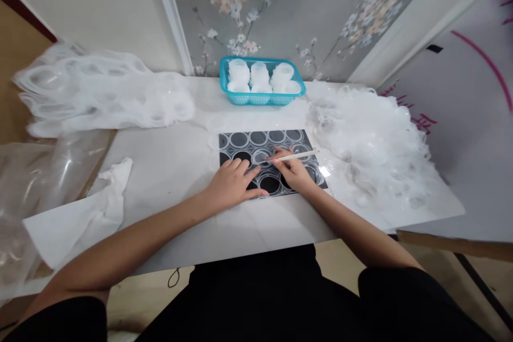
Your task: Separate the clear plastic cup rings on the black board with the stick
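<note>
A black sheet [276, 141] printed with rows of circles lies on the white table [168, 171], under a clear film. My left hand [234, 181] rests flat on the sheet's near left part, fingers spread. My right hand [292, 171] pinches a thin white stick [298, 156] and points its tip at a circle near the sheet's middle. Both hands lie close together over the sheet.
A turquoise basket [260, 97] with stacks of white rings stands at the back. Heaps of clear plastic rings lie at the right [368, 139] and back left [100, 96]. A crumpled white cloth [108, 192] is at the left, and clear plastic sheeting [36, 181] hangs off that edge.
</note>
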Demonstrator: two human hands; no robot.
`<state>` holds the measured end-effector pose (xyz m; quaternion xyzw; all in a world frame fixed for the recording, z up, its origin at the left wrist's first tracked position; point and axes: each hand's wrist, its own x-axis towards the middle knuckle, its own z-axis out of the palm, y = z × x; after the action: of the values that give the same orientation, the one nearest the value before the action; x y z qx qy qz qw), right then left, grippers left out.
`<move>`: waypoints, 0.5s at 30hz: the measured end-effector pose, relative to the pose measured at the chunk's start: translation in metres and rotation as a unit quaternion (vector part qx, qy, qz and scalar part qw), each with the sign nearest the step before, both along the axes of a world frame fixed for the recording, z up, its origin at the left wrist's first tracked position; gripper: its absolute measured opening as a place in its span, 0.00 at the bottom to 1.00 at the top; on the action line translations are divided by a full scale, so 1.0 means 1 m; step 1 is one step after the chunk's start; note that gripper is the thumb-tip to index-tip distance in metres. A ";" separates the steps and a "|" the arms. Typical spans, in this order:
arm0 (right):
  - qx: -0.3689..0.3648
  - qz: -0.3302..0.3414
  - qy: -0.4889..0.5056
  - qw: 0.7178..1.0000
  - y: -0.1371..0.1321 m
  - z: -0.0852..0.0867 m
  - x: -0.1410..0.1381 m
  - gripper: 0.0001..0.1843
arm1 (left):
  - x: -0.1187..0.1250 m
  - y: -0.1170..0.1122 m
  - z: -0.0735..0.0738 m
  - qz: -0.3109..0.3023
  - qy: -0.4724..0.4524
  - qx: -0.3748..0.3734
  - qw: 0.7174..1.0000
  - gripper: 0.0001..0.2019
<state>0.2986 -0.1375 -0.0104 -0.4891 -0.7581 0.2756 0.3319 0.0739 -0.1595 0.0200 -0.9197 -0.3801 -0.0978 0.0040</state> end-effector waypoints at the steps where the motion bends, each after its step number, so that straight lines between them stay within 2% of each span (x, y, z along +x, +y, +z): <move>1: -0.009 0.001 -0.001 1.000 -0.002 -0.001 0.000 0.16 | 0.005 0.001 -0.002 0.005 0.007 0.000 1.000 0.37; 6: -0.019 0.015 -0.002 1.000 0.001 0.002 0.001 0.17 | 0.013 0.004 -0.010 0.019 0.028 -0.017 0.999 0.36; 15: -0.003 0.012 0.012 1.000 0.002 -0.002 0.003 0.14 | 0.013 0.001 -0.011 0.007 0.048 -0.003 0.999 0.38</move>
<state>0.3012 -0.1350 -0.0126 -0.4779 -0.7587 0.2878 0.3362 0.0865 -0.1586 0.0089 -0.9208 -0.3859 -0.0527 0.0198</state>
